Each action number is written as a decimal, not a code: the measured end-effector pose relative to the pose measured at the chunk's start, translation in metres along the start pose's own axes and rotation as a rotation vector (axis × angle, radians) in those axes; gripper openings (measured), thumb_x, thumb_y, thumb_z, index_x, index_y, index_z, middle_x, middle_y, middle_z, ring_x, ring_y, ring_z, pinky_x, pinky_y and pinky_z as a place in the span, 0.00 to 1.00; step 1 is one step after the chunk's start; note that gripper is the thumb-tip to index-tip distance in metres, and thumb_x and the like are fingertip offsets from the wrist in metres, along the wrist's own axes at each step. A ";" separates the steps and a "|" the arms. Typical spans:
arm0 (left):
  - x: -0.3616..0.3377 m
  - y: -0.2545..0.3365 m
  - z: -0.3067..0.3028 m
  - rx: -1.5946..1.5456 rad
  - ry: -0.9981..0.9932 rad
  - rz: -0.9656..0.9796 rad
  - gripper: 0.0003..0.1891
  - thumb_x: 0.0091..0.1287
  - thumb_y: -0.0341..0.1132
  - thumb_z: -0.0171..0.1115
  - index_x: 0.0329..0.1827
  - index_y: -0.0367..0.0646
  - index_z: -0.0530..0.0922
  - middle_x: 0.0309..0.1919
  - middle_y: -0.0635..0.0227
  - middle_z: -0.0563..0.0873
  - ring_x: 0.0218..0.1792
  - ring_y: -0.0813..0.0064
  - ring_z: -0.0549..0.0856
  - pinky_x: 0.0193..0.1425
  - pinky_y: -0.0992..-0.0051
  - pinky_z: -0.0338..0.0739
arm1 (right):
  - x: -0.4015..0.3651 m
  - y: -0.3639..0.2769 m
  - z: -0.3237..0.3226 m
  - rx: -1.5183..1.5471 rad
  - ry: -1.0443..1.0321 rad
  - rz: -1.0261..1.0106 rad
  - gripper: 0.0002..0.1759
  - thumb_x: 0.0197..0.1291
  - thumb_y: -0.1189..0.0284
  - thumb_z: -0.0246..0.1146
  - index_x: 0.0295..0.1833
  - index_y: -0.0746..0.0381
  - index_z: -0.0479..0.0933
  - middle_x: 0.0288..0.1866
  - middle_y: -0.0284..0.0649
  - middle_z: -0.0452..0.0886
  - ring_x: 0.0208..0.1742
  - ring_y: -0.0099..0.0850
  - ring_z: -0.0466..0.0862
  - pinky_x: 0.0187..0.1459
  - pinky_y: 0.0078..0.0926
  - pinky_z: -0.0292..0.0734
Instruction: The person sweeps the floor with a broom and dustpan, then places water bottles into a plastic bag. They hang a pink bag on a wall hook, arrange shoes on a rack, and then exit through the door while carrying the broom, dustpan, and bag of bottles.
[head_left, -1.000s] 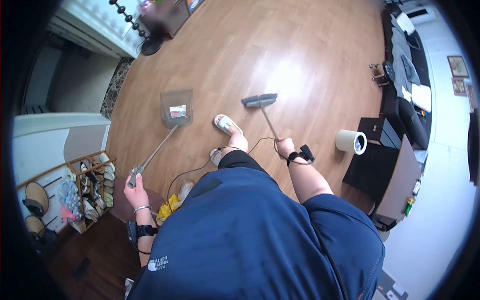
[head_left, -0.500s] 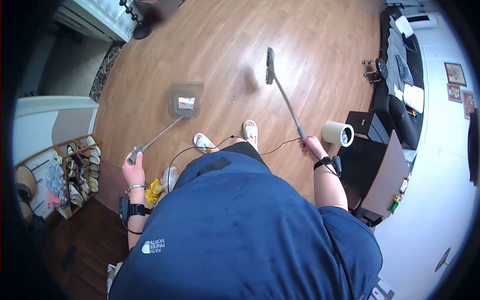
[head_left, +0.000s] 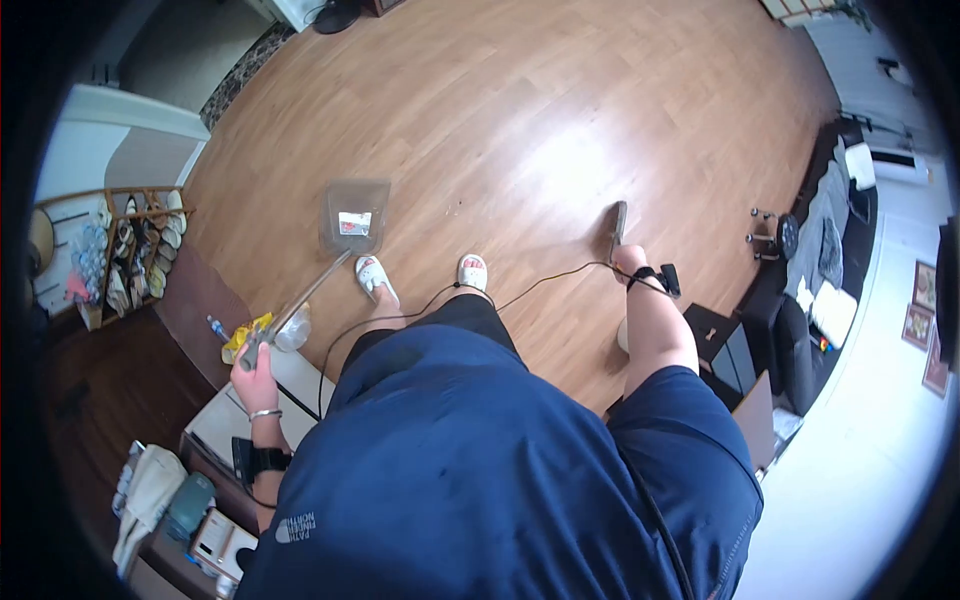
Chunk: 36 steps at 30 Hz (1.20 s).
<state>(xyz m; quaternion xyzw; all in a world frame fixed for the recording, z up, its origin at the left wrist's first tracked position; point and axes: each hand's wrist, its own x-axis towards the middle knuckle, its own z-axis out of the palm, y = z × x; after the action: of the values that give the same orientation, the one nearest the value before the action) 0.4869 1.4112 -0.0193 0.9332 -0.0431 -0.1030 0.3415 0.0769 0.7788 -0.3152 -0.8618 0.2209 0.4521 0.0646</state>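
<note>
In the head view, my left hand (head_left: 254, 370) is closed round the long handle of a clear grey dustpan (head_left: 354, 197). A white and red label sticks to the pan, which sits ahead of my left foot. My right hand (head_left: 630, 260) grips the stick of a broom (head_left: 620, 216), whose dark head shows just beyond my fingers. Most of that stick is hidden by my hand and arm. A few tiny specks (head_left: 459, 205) lie on the wood floor (head_left: 470, 110) between the dustpan and the broom.
A cable (head_left: 420, 308) runs across my legs towards my right wrist. The shoe rack (head_left: 150, 250) and yellow plastic bag (head_left: 240, 337) are at the left. On the right stand a black sofa (head_left: 790, 350), a wheeled stool (head_left: 785, 236) and a dark cabinet (head_left: 715, 340).
My right hand has moved forward, and the broom head has swung right and nearer to me. The dustpan has shifted slightly left in view. The camera view has tilted and turned.
</note>
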 end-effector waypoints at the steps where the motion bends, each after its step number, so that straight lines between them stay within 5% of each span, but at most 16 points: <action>1: -0.011 -0.009 0.006 -0.033 0.054 -0.019 0.16 0.73 0.33 0.65 0.56 0.29 0.83 0.46 0.64 0.90 0.47 0.77 0.85 0.58 0.75 0.77 | 0.020 -0.001 -0.019 0.602 0.070 0.228 0.05 0.57 0.76 0.58 0.29 0.57 0.74 0.19 0.36 0.72 0.15 0.34 0.74 0.16 0.32 0.70; 2: -0.024 -0.009 0.011 -0.032 0.070 -0.036 0.16 0.73 0.33 0.65 0.56 0.29 0.83 0.46 0.64 0.90 0.47 0.77 0.85 0.58 0.75 0.77 | 0.046 0.005 -0.033 1.205 0.132 0.456 0.05 0.56 0.76 0.58 0.28 0.57 0.74 0.19 0.37 0.73 0.15 0.35 0.75 0.16 0.34 0.70; 4: -0.054 -0.007 0.015 -0.001 0.169 -0.083 0.16 0.73 0.33 0.65 0.57 0.30 0.83 0.47 0.63 0.90 0.48 0.75 0.85 0.58 0.74 0.77 | 0.141 0.014 -0.024 1.631 0.049 0.673 0.12 0.61 0.68 0.60 0.31 0.62 0.85 0.33 0.47 0.89 0.36 0.39 0.90 0.34 0.39 0.83; 6: -0.083 -0.008 0.022 0.032 0.216 -0.097 0.16 0.73 0.33 0.64 0.58 0.30 0.83 0.48 0.62 0.90 0.49 0.74 0.85 0.59 0.73 0.77 | 0.183 0.013 -0.062 0.034 0.137 0.045 0.12 0.61 0.71 0.59 0.38 0.61 0.88 0.37 0.51 0.89 0.41 0.40 0.91 0.38 0.38 0.85; 8: -0.102 0.004 0.027 -0.006 0.228 -0.149 0.17 0.74 0.31 0.63 0.61 0.30 0.82 0.52 0.58 0.89 0.55 0.71 0.86 0.64 0.72 0.75 | 0.195 -0.002 -0.116 -0.143 0.267 -0.116 0.13 0.61 0.70 0.60 0.42 0.61 0.89 0.43 0.53 0.89 0.48 0.41 0.91 0.45 0.37 0.85; 10: -0.123 0.003 0.027 0.028 0.239 -0.208 0.17 0.74 0.31 0.62 0.61 0.30 0.82 0.52 0.58 0.89 0.55 0.71 0.86 0.65 0.72 0.75 | 0.262 0.007 -0.126 0.585 0.052 0.300 0.11 0.65 0.69 0.55 0.34 0.60 0.80 0.25 0.43 0.83 0.23 0.38 0.84 0.22 0.42 0.76; 11: -0.133 0.004 0.027 0.060 0.235 -0.255 0.17 0.74 0.31 0.62 0.61 0.30 0.82 0.52 0.59 0.89 0.55 0.71 0.86 0.65 0.72 0.75 | 0.271 -0.001 -0.138 0.754 0.172 0.388 0.12 0.65 0.68 0.56 0.37 0.61 0.84 0.28 0.43 0.85 0.26 0.38 0.86 0.26 0.40 0.80; 14: -0.148 0.015 0.038 0.060 0.272 -0.191 0.17 0.74 0.31 0.62 0.61 0.29 0.81 0.53 0.58 0.89 0.55 0.70 0.86 0.65 0.71 0.75 | 0.181 -0.043 -0.246 0.376 0.146 0.169 0.13 0.65 0.68 0.57 0.43 0.62 0.85 0.35 0.42 0.89 0.34 0.37 0.90 0.33 0.36 0.84; 15: -0.149 0.023 0.040 0.111 0.253 -0.175 0.18 0.73 0.31 0.62 0.62 0.29 0.80 0.53 0.57 0.89 0.55 0.70 0.86 0.65 0.71 0.75 | 0.235 -0.040 -0.234 0.049 0.166 -0.010 0.13 0.65 0.66 0.61 0.46 0.61 0.87 0.38 0.42 0.91 0.38 0.36 0.91 0.35 0.37 0.85; 16: -0.150 0.024 0.044 0.110 0.264 -0.181 0.18 0.73 0.31 0.62 0.62 0.29 0.80 0.53 0.57 0.89 0.55 0.70 0.86 0.65 0.71 0.75 | 0.310 -0.041 -0.216 -0.329 0.181 -0.136 0.13 0.65 0.65 0.65 0.51 0.54 0.89 0.54 0.41 0.90 0.55 0.42 0.89 0.51 0.39 0.85; 18: -0.154 0.023 0.051 0.079 0.279 -0.193 0.19 0.73 0.31 0.63 0.62 0.29 0.80 0.53 0.56 0.89 0.54 0.70 0.86 0.65 0.71 0.75 | 0.250 -0.063 -0.263 -0.509 0.244 -0.224 0.13 0.60 0.62 0.68 0.44 0.57 0.90 0.43 0.41 0.92 0.44 0.40 0.91 0.40 0.41 0.85; 28: -0.141 0.020 0.043 0.052 0.166 -0.165 0.18 0.72 0.29 0.63 0.62 0.31 0.81 0.52 0.58 0.89 0.54 0.73 0.85 0.64 0.73 0.75 | 0.188 -0.138 -0.189 -0.696 0.205 -0.325 0.13 0.65 0.65 0.64 0.45 0.58 0.90 0.45 0.44 0.91 0.48 0.41 0.91 0.44 0.38 0.85; 30: -0.135 0.002 0.037 -0.033 0.159 -0.140 0.17 0.72 0.28 0.64 0.61 0.31 0.81 0.51 0.60 0.89 0.53 0.76 0.85 0.63 0.74 0.76 | 0.146 -0.146 -0.159 -0.567 0.128 -0.311 0.17 0.68 0.68 0.60 0.55 0.65 0.85 0.50 0.51 0.89 0.54 0.44 0.89 0.48 0.41 0.86; 32: -0.129 0.000 0.033 -0.065 0.119 -0.164 0.17 0.71 0.28 0.64 0.61 0.31 0.81 0.51 0.61 0.89 0.53 0.76 0.85 0.63 0.75 0.76 | 0.093 -0.156 -0.130 0.568 0.149 0.170 0.24 0.70 0.72 0.53 0.69 0.68 0.73 0.57 0.57 0.85 0.60 0.49 0.85 0.55 0.45 0.85; 34: -0.118 0.000 0.031 -0.085 0.075 -0.188 0.17 0.71 0.27 0.65 0.61 0.31 0.81 0.51 0.62 0.89 0.53 0.77 0.84 0.63 0.75 0.76 | 0.041 -0.165 -0.101 0.408 0.043 0.088 0.29 0.69 0.73 0.50 0.75 0.67 0.62 0.60 0.60 0.82 0.63 0.53 0.83 0.60 0.46 0.82; 36: -0.101 -0.009 0.032 -0.072 0.015 -0.098 0.17 0.71 0.28 0.66 0.60 0.31 0.82 0.49 0.64 0.89 0.49 0.78 0.85 0.59 0.76 0.78 | -0.002 -0.183 -0.085 0.440 0.038 0.078 0.27 0.69 0.74 0.51 0.72 0.66 0.65 0.60 0.62 0.82 0.63 0.52 0.83 0.60 0.46 0.82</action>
<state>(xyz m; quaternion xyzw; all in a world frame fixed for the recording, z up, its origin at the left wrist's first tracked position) 0.3816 1.4134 -0.0324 0.9220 0.0089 -0.1142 0.3698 0.2196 0.9166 -0.2800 -0.8260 0.3487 0.3789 0.2293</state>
